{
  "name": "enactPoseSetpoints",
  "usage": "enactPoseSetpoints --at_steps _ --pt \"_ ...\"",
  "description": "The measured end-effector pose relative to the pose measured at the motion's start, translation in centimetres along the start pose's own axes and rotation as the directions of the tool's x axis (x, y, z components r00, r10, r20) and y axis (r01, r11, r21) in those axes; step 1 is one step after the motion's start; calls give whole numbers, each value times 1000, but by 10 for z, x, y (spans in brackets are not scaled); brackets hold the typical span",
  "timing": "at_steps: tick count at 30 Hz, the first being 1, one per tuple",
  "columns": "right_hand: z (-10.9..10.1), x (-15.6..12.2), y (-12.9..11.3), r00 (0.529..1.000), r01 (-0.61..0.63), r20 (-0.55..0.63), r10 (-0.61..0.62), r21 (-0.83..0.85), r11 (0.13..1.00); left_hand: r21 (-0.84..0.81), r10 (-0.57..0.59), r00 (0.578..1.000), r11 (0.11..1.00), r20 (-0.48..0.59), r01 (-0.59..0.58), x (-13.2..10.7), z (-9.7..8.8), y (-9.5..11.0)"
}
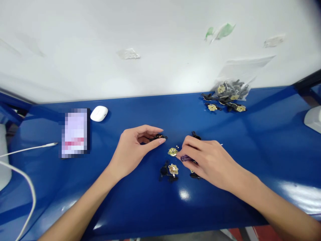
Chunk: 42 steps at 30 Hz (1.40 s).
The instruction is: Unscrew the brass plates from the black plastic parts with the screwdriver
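From the head view I have the blue table running back to a white wall, its front edge low in my picture. The work sits around the middle, so I read a broad blue strip in front of it and another behind it, reaching to the wall. Sideways, my left hand has room before the phone with the pixelated screen and the rounded, smooth white case; a white cable ends near that phone. On my right, loose black-and-gold parts lie by a clear, crinkled plastic bag of similar pieces against the wall.

Left thumb and fingers pinch a small black part just above centre. My right hand is curled round a purple object, mostly hidden, its fingertips beside a shiny gold disc with lobed edges. Nearer the front lies a second gold disc, metallic and rounded, next to a matt black piece with slim arms.
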State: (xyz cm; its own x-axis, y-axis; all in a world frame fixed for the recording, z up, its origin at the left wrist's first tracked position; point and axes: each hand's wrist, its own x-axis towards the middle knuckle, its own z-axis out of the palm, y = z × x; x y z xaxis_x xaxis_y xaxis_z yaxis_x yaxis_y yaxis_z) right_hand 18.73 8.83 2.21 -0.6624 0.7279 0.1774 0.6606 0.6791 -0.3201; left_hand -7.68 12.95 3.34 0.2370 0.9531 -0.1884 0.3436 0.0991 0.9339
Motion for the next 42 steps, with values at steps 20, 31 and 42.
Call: enactPoseSetpoints --at_steps 20,31,42 --pt "0 0 -2 999 -40 -31 40 -5 999 8 1 1000 1000 14 -1 1 -1 -1" --pt "0 0 -2 999 -43 -31 42 -19 999 13 7 1000 1000 13 -7 1 -2 -3" --pt "0 1 -3 996 -57 -62 57 0 998 16 7 1000 1000 18 -7 1 -1 -4"
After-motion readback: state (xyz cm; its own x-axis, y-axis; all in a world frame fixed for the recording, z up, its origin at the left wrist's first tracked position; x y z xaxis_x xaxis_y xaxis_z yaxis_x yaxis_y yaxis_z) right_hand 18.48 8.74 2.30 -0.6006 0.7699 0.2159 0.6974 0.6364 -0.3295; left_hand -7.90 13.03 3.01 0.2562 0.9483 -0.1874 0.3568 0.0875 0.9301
